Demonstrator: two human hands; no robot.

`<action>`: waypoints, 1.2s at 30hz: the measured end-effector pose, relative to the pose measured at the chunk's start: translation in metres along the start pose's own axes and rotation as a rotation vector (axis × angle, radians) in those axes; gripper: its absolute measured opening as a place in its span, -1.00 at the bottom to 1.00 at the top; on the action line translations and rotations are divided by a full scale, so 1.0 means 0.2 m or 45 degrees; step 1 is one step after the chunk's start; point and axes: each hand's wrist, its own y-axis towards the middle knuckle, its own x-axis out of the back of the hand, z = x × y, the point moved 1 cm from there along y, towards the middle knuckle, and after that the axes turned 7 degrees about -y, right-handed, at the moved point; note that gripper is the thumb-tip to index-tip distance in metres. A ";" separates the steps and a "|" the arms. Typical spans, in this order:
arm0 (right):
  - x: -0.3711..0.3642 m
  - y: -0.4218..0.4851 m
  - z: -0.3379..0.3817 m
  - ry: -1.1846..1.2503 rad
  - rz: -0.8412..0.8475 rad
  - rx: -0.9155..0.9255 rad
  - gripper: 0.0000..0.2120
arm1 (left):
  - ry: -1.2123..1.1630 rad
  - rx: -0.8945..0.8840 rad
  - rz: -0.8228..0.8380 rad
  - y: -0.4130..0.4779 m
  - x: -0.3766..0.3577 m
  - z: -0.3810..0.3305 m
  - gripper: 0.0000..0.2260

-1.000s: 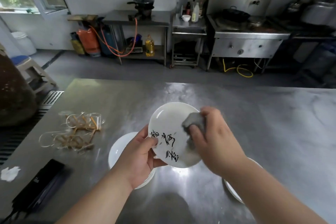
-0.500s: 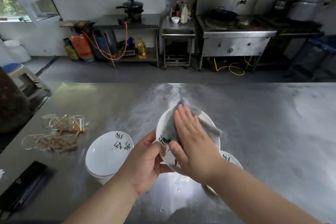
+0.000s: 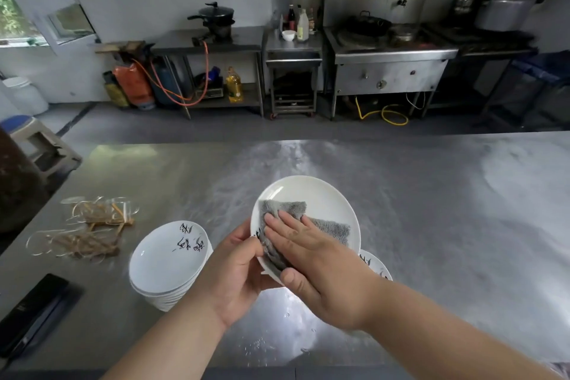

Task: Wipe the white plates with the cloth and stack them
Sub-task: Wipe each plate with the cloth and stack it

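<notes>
Fingers [image 3: 288, 225] of the right hand [image 3: 320, 262] press flat on the cloth [image 3: 331, 228]; left hand [image 3: 234, 271] grips the plate [image 3: 317, 194].

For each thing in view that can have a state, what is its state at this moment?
Held plate: tilted, lifted, gripped at its rim.
Cloth: partly folded, pressed on the held plate.
Left hand: grips the held plate's rim.
Right hand: fingers straight, presses the cloth.
Stack: plates piled on the table, untouched.
Table: wet, with drops near the hands.
</notes>
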 end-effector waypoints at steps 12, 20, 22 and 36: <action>-0.03 -0.23 0.00 -0.276 0.118 -0.072 -0.09 | -0.182 -0.093 -0.074 0.04 -0.09 0.08 -0.57; 0.12 -0.15 -0.15 -0.462 0.094 -0.408 -0.05 | -0.140 -0.032 -0.034 0.08 -0.11 0.08 -0.54; 0.04 -0.20 -0.07 -0.376 0.083 -0.230 -0.06 | -0.187 -0.062 -0.074 0.11 -0.11 0.08 -0.58; -0.03 -0.25 0.01 -0.342 0.064 -0.353 0.02 | -0.328 -0.071 -0.307 0.20 -0.10 0.07 -0.60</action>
